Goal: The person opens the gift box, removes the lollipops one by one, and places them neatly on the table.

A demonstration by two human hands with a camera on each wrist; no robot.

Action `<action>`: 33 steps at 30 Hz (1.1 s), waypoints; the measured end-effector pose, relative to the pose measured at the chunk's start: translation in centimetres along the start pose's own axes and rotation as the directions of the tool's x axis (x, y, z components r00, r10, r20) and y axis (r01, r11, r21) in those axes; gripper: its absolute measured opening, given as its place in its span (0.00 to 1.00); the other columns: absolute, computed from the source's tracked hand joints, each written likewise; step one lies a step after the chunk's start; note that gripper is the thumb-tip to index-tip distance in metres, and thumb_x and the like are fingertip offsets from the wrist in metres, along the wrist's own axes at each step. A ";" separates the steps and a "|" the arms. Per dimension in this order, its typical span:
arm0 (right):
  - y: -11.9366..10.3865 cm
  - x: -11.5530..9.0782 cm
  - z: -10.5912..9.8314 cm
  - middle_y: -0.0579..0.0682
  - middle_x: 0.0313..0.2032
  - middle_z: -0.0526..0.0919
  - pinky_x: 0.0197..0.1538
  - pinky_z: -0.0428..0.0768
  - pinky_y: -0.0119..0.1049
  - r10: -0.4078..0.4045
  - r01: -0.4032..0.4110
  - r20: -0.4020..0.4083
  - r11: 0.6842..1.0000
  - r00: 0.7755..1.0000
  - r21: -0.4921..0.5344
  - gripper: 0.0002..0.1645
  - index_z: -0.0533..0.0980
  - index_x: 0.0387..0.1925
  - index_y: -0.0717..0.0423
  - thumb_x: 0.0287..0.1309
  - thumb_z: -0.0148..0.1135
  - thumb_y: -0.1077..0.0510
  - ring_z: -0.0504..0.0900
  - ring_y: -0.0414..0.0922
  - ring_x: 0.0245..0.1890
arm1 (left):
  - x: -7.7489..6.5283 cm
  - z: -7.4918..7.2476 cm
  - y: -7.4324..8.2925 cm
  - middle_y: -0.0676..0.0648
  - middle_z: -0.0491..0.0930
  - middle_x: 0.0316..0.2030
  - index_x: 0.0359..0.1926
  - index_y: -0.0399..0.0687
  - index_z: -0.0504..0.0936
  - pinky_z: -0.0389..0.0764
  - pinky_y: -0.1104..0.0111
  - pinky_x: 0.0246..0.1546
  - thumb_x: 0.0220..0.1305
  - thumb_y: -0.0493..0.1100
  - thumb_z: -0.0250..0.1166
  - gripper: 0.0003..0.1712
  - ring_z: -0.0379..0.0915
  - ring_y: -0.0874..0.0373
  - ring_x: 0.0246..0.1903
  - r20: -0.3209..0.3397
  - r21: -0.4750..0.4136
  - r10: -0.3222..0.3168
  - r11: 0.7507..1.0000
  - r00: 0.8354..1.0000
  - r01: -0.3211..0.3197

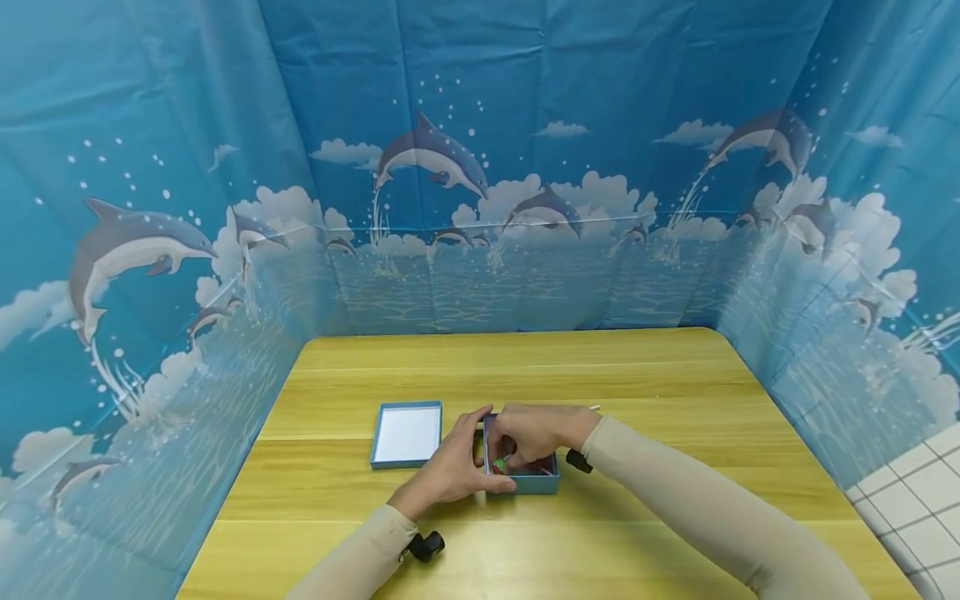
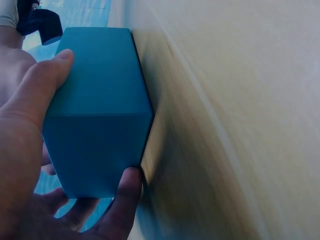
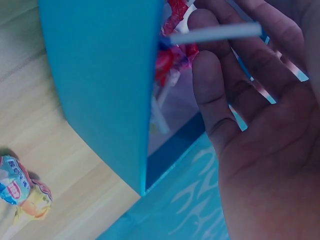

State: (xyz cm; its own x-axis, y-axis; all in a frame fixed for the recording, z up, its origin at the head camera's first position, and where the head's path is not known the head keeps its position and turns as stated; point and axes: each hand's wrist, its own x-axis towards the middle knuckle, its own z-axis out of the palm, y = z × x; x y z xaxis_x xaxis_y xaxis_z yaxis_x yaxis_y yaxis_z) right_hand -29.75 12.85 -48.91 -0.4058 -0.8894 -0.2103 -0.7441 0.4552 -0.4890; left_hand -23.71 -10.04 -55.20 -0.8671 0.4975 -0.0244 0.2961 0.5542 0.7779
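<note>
"Left hand grips the blue gift box at its left side, thumb on the near wall. And the right?"

"Right hand reaches inside, among wrapped lollipops; I can't tell whether it pinches one."

"Which way does the nearest lie?"

"Its white stick runs crosswise over the right fingers, seen from that wrist; the left is farther, outside the walls."

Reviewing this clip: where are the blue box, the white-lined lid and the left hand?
Blue box [image 2: 102,137]: left wrist view, on its outer wall.
White-lined lid [image 1: 408,434]: head view, on its white inside.
Left hand [image 1: 454,470]: head view, on its back.
</note>
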 end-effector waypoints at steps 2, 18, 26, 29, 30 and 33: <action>0.0 -0.1 -0.2 0.37 0.38 0.93 0.43 0.84 0.24 0.005 -0.004 -0.015 1.000 1.000 0.009 0.09 0.94 0.49 0.46 0.76 0.78 0.63 0.85 0.28 0.34 | -0.1 0.0 0.0 0.39 0.62 0.90 0.97 0.56 0.51 0.85 0.49 0.66 0.65 0.69 0.87 0.74 0.81 0.50 0.65 0.001 0.002 -0.002 1.000 1.000 0.002; -0.6 -2.2 -1.5 0.39 0.46 0.93 0.54 0.91 0.32 0.040 -0.025 -0.155 0.995 0.987 0.098 0.09 0.91 0.55 0.48 0.78 0.79 0.59 0.90 0.31 0.45 | -0.1 0.0 0.4 0.39 0.63 0.89 0.96 0.54 0.52 0.85 0.49 0.69 0.63 0.68 0.88 0.76 0.79 0.49 0.68 -0.015 0.007 0.001 1.000 1.000 -0.001; -0.6 -3.0 -1.9 0.43 0.52 0.95 0.56 0.92 0.34 0.050 -0.025 -0.208 0.992 0.977 0.121 0.13 0.91 0.61 0.52 0.81 0.75 0.58 0.92 0.34 0.49 | -0.1 0.0 0.4 0.39 0.63 0.89 0.96 0.54 0.52 0.83 0.45 0.74 0.62 0.69 0.89 0.76 0.76 0.46 0.75 -0.014 0.006 -0.006 1.000 1.000 0.006; -0.4 -3.1 -2.1 0.43 0.52 0.95 0.58 0.93 0.39 0.055 -0.027 -0.231 0.992 0.971 0.122 0.13 0.91 0.61 0.52 0.81 0.74 0.58 0.92 0.33 0.50 | -0.1 0.1 0.4 0.39 0.64 0.88 0.96 0.53 0.53 0.81 0.42 0.77 0.62 0.69 0.89 0.76 0.75 0.45 0.77 -0.017 0.012 -0.004 1.000 1.000 0.004; -0.4 -3.2 -2.1 0.43 0.52 0.95 0.58 0.93 0.40 0.059 -0.031 -0.239 0.992 0.969 0.120 0.12 0.91 0.60 0.51 0.81 0.74 0.58 0.92 0.33 0.50 | -0.1 0.1 0.4 0.39 0.64 0.88 0.96 0.53 0.53 0.81 0.42 0.77 0.62 0.69 0.89 0.76 0.75 0.45 0.77 -0.018 0.013 -0.003 1.000 1.000 0.003; -0.3 -3.3 -2.4 0.42 0.51 0.95 0.57 0.93 0.40 0.064 -0.037 -0.264 0.993 0.962 0.108 0.10 0.91 0.58 0.49 0.81 0.73 0.58 0.91 0.32 0.48 | -0.1 0.0 0.5 0.38 0.66 0.87 0.96 0.53 0.53 0.81 0.42 0.76 0.61 0.68 0.89 0.76 0.76 0.46 0.74 -0.018 0.012 -0.001 1.000 1.000 0.001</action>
State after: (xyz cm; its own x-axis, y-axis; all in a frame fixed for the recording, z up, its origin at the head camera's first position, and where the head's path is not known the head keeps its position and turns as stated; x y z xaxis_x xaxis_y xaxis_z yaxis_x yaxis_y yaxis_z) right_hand -29.47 15.75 -46.10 -0.5784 -0.8157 -0.0106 -0.6669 0.4803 -0.5698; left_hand -23.50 -9.78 -54.87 -0.8746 0.4847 -0.0137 0.2999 0.5630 0.7702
